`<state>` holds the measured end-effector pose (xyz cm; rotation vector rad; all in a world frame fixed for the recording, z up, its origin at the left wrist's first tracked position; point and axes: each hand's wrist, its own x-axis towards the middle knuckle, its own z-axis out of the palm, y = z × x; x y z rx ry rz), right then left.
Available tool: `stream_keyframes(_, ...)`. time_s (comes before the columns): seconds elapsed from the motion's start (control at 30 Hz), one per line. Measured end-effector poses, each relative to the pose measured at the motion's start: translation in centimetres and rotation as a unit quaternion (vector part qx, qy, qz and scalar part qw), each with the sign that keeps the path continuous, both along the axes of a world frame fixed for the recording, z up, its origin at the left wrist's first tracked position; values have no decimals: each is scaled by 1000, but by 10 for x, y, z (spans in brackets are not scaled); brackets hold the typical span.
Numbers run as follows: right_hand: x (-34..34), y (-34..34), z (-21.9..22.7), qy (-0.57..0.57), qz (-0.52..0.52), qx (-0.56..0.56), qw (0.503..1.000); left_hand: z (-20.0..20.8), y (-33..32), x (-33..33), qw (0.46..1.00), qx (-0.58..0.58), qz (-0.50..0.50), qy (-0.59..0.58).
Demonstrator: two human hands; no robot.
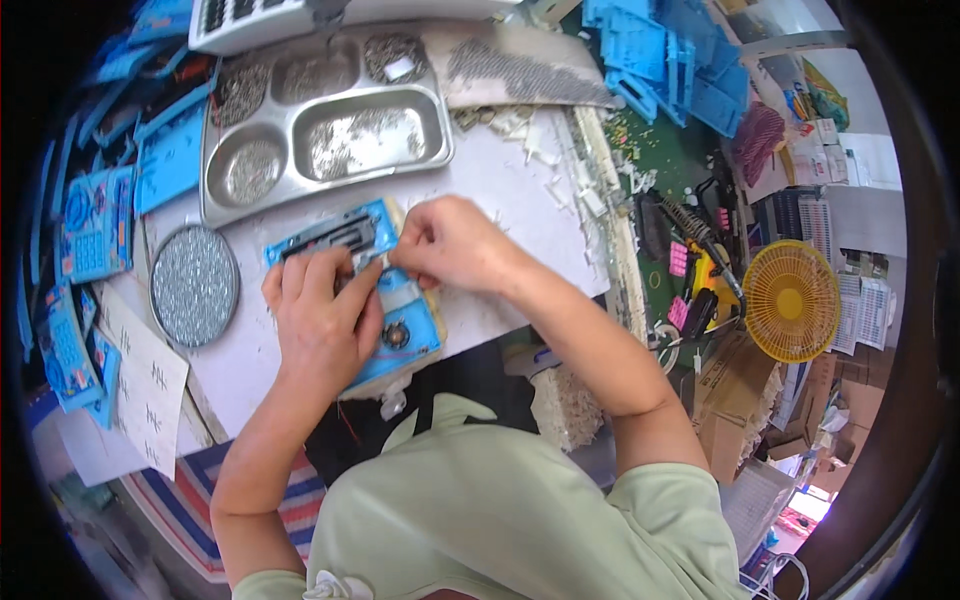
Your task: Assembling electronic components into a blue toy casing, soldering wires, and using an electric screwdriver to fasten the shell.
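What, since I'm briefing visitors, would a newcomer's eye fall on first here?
Probably the left hand and right hand, close together over a blue casing near the center. Beyond them, a shiny compartmented tray of small metallic pieces stands out at upper left. Toward the right, a round, bright yellow grille catches the eye.

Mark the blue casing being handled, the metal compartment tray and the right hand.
Blue casing point(420, 324), head view: blue surface at its near end.
Metal compartment tray point(300, 188), head view: flat rim, near side.
Right hand point(457, 246), head view: back of the hand.
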<state>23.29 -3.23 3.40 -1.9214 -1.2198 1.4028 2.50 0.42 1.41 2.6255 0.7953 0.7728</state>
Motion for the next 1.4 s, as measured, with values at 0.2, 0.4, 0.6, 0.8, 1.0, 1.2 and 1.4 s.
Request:
stream_keyframes(0.2, 193, 42, 36, -177, -267, 257, 912, 14, 8, 1, 997, -76, 16, 4)
stream_keyframes(0.4, 508, 13, 25, -709, -281, 2, 646, 9, 27, 9, 998, -46, -41, 9)
stream_keyframes(0.6, 606, -15, -10, -695, -207, 9, 688, 1, 50, 7, 991, -48, -112, -60)
stream_keyframes(0.8, 658, -19, 27, -595, -238, 21, 768, 5, 62, 17, 989, -61, -134, -10)
stream_keyframes(1.0, 575, 26, -54, -544, -203, -24, 814, 5, 58, 16, 993, -65, -97, 20)
stream_keyframes(1.2, 538, 12, -45, -654, -232, -26, 720, 0, 54, 16, 994, -60, -96, 0)
stream_keyframes(1.4, 558, -16, 18, -691, -378, 166, 593, 5, 61, 20, 988, -88, -126, 0)
